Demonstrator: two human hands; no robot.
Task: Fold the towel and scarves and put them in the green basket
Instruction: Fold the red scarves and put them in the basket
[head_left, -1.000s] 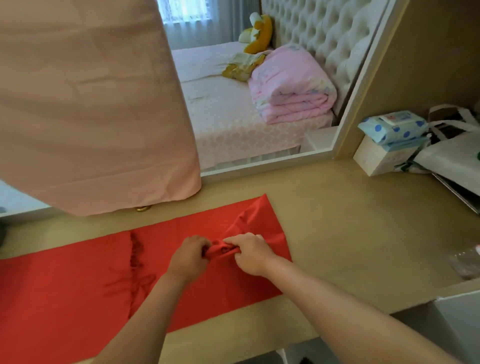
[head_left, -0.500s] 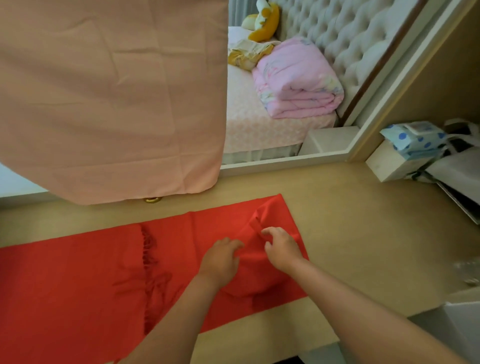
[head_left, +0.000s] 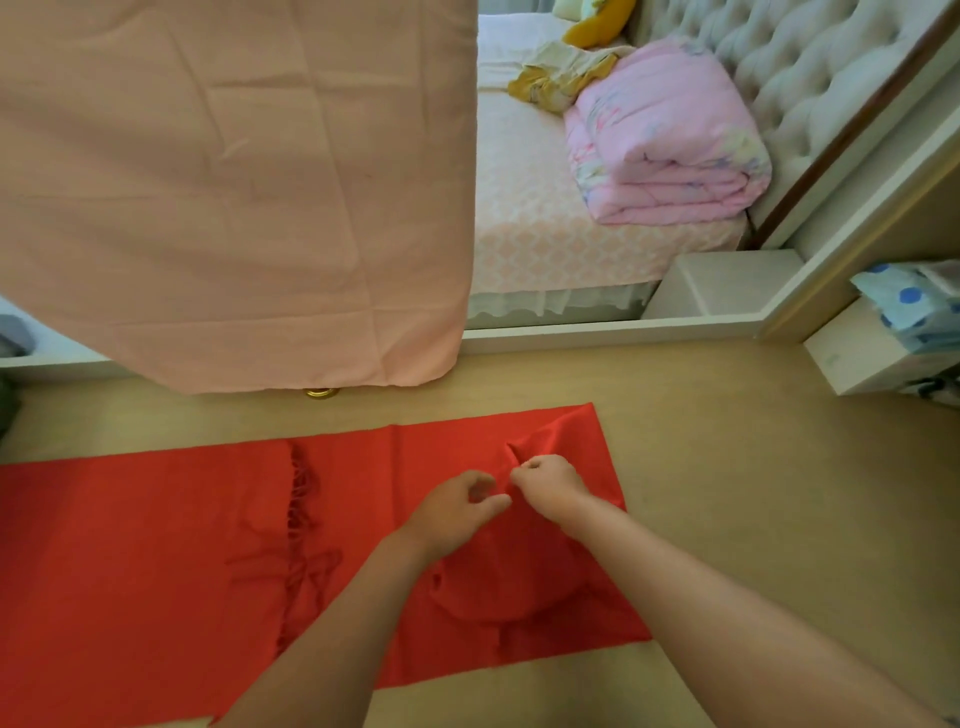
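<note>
Beige counter, red scarf flat across the lower frame; right hand pinches a wrinkle near centre; left hand curled beside it, can't tell its grip; I'd flatten that wrinkle before folding.

The red scarf lay spread lengthwise across the tan tabletop, doubled over so that its fringed end rested on the layer beneath. Near its right end the cloth was rucked into a small raised fold and a rounded bulge.
</note>
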